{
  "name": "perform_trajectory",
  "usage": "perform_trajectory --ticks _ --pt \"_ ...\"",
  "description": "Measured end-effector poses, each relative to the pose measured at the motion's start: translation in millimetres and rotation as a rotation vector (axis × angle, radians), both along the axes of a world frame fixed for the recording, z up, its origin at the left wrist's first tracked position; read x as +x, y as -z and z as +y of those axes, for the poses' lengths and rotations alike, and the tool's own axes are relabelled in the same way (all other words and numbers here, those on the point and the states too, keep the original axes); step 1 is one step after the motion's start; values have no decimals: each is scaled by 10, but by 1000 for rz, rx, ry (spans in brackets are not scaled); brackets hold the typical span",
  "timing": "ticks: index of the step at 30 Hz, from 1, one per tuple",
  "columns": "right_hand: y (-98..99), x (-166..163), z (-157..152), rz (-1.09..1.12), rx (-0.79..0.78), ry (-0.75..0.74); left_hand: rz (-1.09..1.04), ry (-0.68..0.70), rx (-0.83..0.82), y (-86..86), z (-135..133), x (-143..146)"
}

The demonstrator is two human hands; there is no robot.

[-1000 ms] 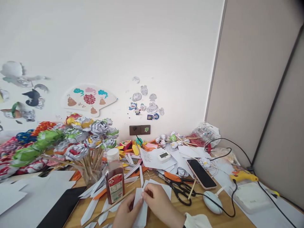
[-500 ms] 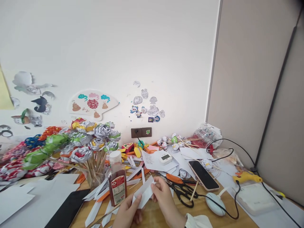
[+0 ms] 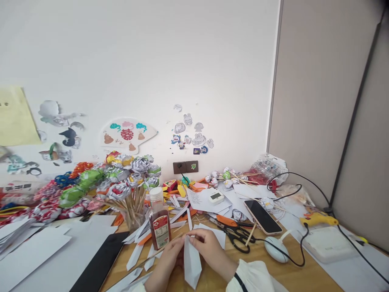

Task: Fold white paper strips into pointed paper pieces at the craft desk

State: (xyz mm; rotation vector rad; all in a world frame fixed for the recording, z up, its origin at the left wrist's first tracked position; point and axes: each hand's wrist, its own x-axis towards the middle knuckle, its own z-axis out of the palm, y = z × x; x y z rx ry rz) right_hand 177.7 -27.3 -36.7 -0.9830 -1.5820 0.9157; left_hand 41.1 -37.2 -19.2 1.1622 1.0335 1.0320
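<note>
While your left hand [image 3: 165,263] and right hand [image 3: 209,253] pinch the white paper strip [image 3: 192,263] between them, its long axis points toward you.

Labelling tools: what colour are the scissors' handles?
Black, on the scissors right of the hands; blades under an orange cover. Head view.

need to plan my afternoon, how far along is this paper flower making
Looks well under way. Done: many finished paper flowers on sticks fill the jar and pile along the wall. In hand: the left hand and right hand pinch one folded white paper piece. Left: loose cut paper strips and bare sticks still lie on the desk.
</note>
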Motion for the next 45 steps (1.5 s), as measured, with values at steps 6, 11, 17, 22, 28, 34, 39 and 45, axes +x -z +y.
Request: perform_trajectory --ticks 6,11,17,22,28,34,39,45 --pt "24 8 27 -43 39 55 -96 130 -65 91 79 -9" --pt "-23 -11 -16 -56 44 75 -64 149 -48 139 119 -32" --pt "-4 -19 2 -46 11 92 -12 181 -24 137 140 -28" --pt "14 -18 24 -48 -3 90 27 175 -5 126 142 -34" --pt "18 -21 38 -49 -20 80 44 160 2 178 154 -32" --pt "84 -22 78 -48 -26 84 79 117 35 304 256 -38" --pt "93 -19 74 -49 -28 77 97 87 60 337 301 -44" --pt "73 -21 43 -20 -33 37 116 55 86 312 273 -40"
